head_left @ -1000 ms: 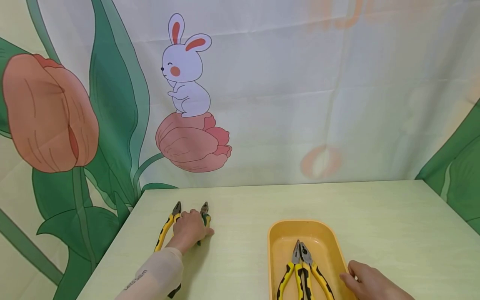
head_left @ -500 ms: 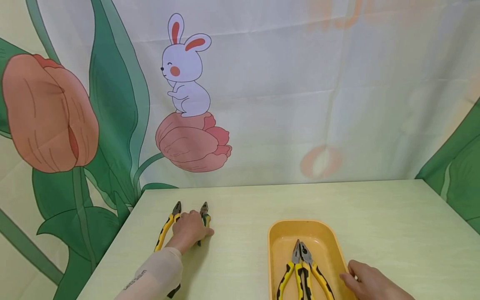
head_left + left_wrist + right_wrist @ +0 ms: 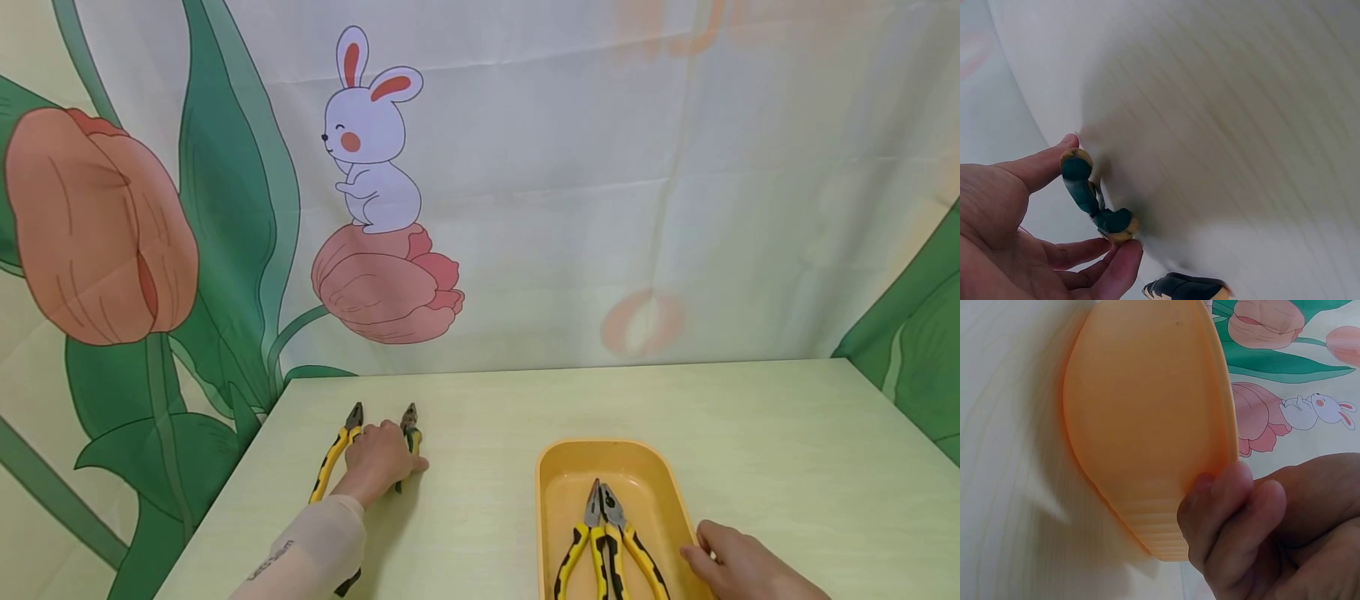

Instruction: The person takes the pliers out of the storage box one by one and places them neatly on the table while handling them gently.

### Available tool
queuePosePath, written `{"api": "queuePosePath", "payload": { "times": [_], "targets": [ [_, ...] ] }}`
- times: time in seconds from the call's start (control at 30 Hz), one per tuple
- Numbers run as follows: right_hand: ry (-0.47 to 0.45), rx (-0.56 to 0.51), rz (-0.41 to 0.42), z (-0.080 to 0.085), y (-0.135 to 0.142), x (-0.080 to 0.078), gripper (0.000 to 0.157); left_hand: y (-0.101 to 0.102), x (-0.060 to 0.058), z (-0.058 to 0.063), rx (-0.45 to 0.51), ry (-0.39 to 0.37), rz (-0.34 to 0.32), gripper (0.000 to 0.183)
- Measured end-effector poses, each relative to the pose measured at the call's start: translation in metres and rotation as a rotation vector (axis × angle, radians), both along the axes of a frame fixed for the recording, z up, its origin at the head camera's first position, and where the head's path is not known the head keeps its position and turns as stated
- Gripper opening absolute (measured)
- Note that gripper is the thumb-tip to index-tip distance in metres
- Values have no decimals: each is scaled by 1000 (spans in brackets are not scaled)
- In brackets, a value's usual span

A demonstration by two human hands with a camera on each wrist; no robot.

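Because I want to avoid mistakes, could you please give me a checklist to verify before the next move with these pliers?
1. Left hand: grip on the held pliers, pinched between thumb and fingers: ok.
2. Held pliers lifted off the table: cannot tell.
3. Right hand: grip on the edge of the tray: ok.
4. Held pliers above the tray: not ok, they are left of it.
5. Room beside the two pliers inside: cannot tell, the tray's near end is cut off.

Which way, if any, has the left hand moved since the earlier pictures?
No, neither way: the left hand keeps its place below the printed rabbit.
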State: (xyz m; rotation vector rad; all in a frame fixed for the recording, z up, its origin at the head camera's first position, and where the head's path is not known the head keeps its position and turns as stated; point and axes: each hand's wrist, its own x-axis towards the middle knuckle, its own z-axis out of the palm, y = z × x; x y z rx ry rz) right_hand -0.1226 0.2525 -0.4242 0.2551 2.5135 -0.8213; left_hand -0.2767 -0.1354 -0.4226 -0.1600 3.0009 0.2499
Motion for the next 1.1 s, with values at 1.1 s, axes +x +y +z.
{"api": "queuePosePath", "payload": {
  "times": [1.1],
  "targets": [
    [-3, -22, 0, 3, 0, 1, 25, -2, 4, 1, -15, -68, -4, 57]
  ]
}}
